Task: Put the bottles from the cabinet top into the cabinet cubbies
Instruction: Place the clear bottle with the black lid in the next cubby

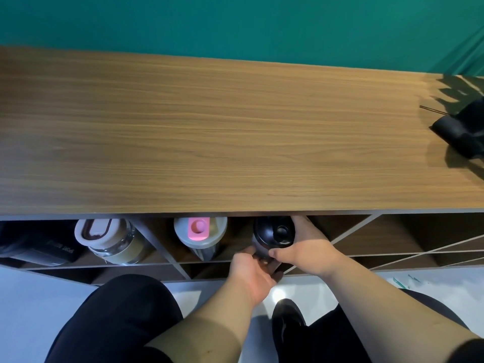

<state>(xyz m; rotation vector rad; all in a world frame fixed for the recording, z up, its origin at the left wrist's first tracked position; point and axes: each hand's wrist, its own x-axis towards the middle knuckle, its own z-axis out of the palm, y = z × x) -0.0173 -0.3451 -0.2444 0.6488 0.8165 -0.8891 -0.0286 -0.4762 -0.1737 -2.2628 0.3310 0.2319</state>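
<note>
A black-lidded bottle (273, 233) stands in a cubby just under the wooden cabinet top (209, 132). My right hand (306, 247) wraps its right side, and my left hand (252, 269) holds its base from below. Left of it a bottle with a pink-and-grey lid (200, 233) stands in the neighbouring cubby. Further left a clear glass bottle with a white lid (110, 239) stands in another cubby. No bottle shows on the cabinet top.
A black object (461, 129) lies on the cabinet top at the far right. A dark box (47, 250) sits in the leftmost cubby. Cubbies to the right (392, 237) look unfilled. My knees and a black shoe (286, 326) are over a white floor.
</note>
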